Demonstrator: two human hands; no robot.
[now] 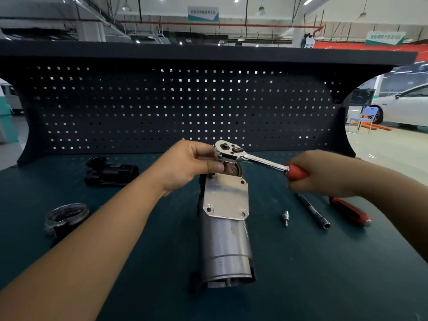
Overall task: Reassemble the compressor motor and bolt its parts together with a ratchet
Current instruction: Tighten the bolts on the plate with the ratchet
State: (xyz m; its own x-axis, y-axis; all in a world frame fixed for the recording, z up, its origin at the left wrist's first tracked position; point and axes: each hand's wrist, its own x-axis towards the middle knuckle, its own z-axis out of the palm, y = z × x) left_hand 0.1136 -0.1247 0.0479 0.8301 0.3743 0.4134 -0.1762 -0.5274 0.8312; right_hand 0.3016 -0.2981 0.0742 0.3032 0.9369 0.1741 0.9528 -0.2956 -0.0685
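1. Compressor motor (pixel 225 239) lies mid-worktop (pixel 139 274), long axis 12 to 6, flat plate facing up.
2. I see the left hand (pixel 190 163) pinching the ratchet (pixel 252 158) head over the motor's 12 o'clock end.
3. Right hand (pixel 324 174) is wrapped round the ratchet's red grip, at 2 o'clock.
4. At 3 o'clock: socket bit (pixel 286 216), extension bar (pixel 312 212), red-black screwdriver (pixel 349 210).
5. At 9 o'clock: ring cap (pixel 66 216). At 10 o'clock: black housing (pixel 111 173).

Single head-worn wide-angle view, looking forward and down, close over the workbench (pixel 324 286), facing the pegboard (pixel 139 100)
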